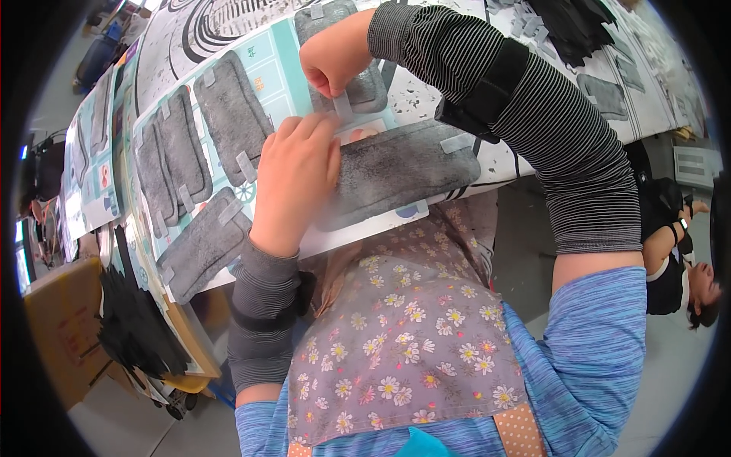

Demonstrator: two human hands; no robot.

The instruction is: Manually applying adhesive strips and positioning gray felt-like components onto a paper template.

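Note:
My right hand [336, 57] is closed in a pinch on a small pale strip [343, 107], at the lower edge of a grey fuzzy fabric pad [371, 85]. Just below it, my left hand [295, 171] lies palm down with its fingers stretched out, slightly blurred. Under and beside that hand is the left end of another grey pad [403, 171], which lies lengthwise near the table's front edge. This pad bears a pale strip [457, 143] at its right end. What lies under the left palm is hidden.
Several more grey pads [232, 114] with pale strips lie on a printed teal-and-white sheet [266, 65] to the left. Black strips [141, 320] hang beside a cardboard box [65, 327]. A black pile [567, 27] lies far right. Another person [670, 251] is at the right.

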